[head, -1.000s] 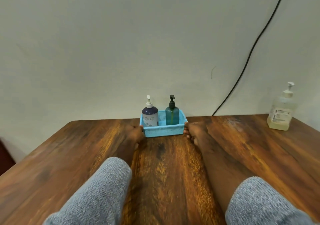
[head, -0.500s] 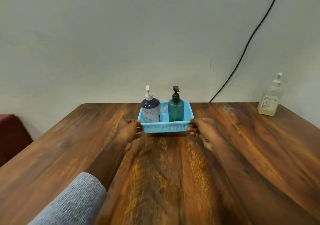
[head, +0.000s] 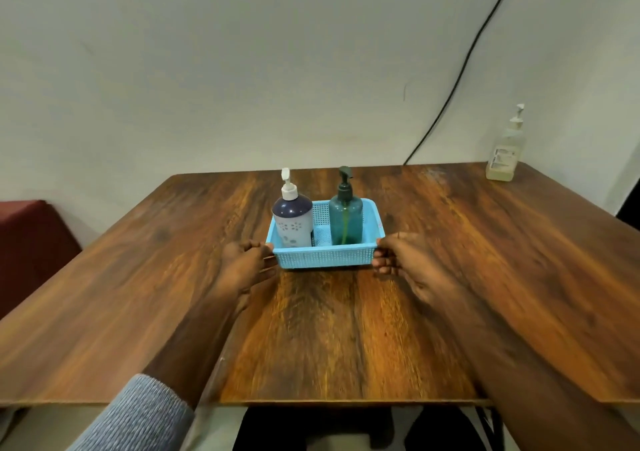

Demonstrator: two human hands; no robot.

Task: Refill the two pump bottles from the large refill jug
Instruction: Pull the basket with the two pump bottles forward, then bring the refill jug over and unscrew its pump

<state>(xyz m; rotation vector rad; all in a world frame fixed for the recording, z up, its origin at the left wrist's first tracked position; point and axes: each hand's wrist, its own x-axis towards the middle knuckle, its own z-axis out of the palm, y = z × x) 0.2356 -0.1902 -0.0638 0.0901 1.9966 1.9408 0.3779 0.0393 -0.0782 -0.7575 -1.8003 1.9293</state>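
Both hands, left hand (head: 247, 265) and right hand (head: 403, 260), grip the ends of blue basket (head: 325, 256) mid-frame on the table (head: 485, 260); two pump bottles (head: 294, 222) inside. Slide level, evenly, or bottles tip.

clear bottle (head: 505, 154) label print too small, no readable text

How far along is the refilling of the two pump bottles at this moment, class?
Done: nothing poured; both pumps are still fitted on the navy-and-white bottle and the teal bottle.
In hand: the left hand and right hand grip the ends of the blue basket holding both bottles.
Left: opening the bottles and filling them. No large jug is visible, only a clear pump bottle at the far corner.
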